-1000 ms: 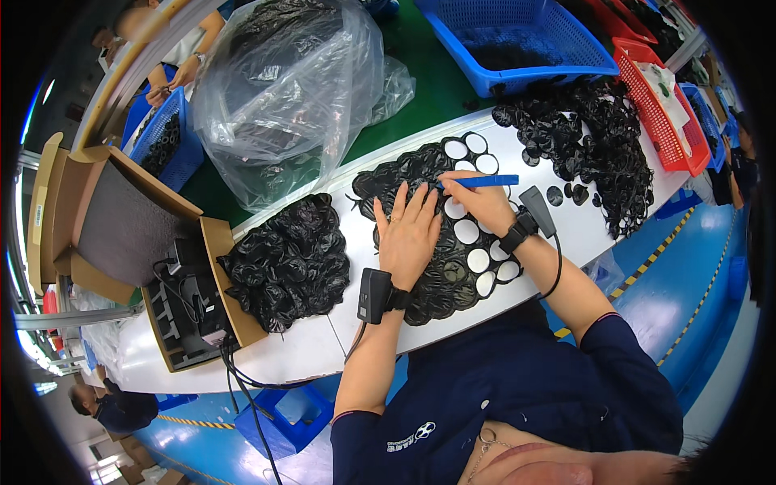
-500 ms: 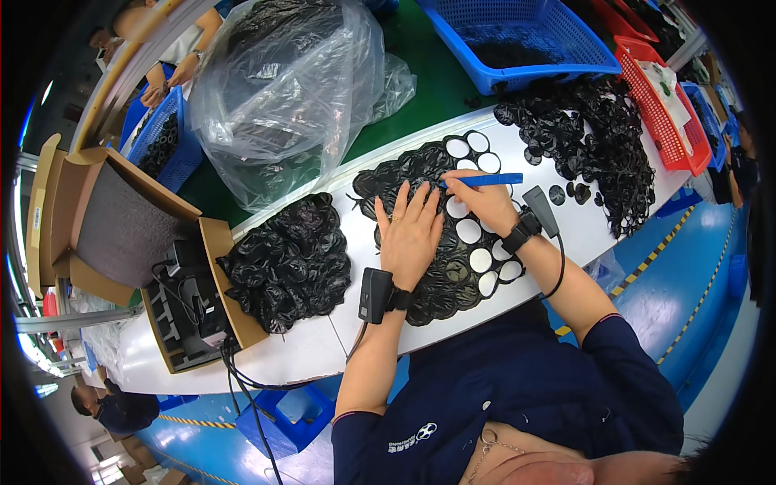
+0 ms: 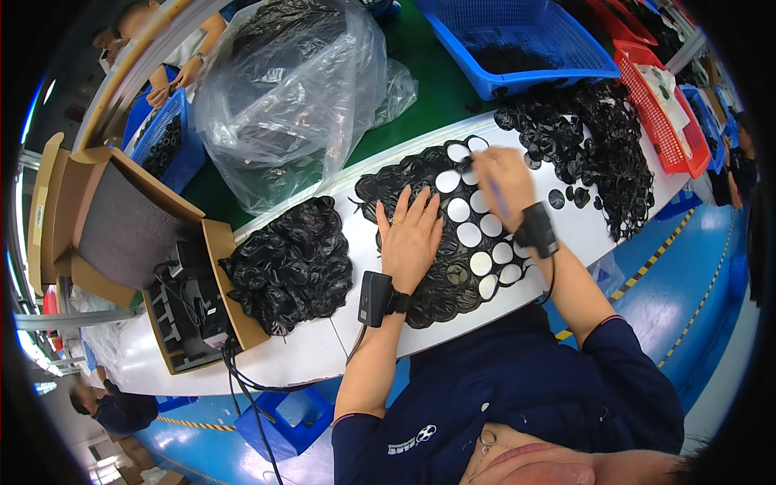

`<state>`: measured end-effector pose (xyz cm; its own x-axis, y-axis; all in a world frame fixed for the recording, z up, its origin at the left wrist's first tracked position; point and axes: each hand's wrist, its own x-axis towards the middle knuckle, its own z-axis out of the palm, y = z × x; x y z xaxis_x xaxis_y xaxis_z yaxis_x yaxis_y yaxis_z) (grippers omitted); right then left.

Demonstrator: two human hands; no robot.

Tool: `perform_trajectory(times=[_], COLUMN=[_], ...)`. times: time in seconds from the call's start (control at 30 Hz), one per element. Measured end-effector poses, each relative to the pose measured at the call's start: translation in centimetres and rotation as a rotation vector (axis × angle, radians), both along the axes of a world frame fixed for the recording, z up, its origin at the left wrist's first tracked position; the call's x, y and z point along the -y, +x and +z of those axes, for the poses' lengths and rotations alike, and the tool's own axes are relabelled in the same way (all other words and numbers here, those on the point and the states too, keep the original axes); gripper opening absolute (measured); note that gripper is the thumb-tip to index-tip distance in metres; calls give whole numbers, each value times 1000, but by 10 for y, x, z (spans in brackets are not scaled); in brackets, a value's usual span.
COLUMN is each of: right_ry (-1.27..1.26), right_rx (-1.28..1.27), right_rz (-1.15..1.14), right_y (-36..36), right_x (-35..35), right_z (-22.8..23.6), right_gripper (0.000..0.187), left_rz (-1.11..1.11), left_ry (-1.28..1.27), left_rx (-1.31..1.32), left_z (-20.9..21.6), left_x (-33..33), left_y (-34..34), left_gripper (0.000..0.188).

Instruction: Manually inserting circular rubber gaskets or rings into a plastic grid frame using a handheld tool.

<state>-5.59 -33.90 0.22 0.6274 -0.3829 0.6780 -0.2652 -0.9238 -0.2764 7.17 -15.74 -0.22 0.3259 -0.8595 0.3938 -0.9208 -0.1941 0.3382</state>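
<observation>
My left hand lies flat, fingers spread, on a black sheet of joined round parts spread on the white table. Several round holes in the sheet show the white table through them. My right hand hovers over the sheet's far right part, motion-blurred, gripping a thin blue stick-like tool. Each wrist carries a black strapped device, the left one and the right one.
A heap of black rings lies left of the sheet, a bigger heap to its right. Behind stand a clear plastic bag, a blue basket, a red basket and an open cardboard box. Another person works at the far left.
My right hand has shifted a little and swung the blue tool from pointing left to pointing toward me. My left hand stays pressed on the sheet.
</observation>
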Motion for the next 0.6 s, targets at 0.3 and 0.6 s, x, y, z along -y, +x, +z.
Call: perform_trajectory(times=[0.3, 0.6], right_ry=[1234, 1216], right_rx=[105, 3], right_rz=[62, 142], right_y=[11, 40], right_x=[3, -8], right_z=[5, -6], right_gripper=[32, 30], left_rz=[106, 94], left_ry=[26, 34], left_rx=[46, 31], left_z=[-8, -10], left_x=[-2, 3], left_y=[36, 39], left_gripper=[38, 40])
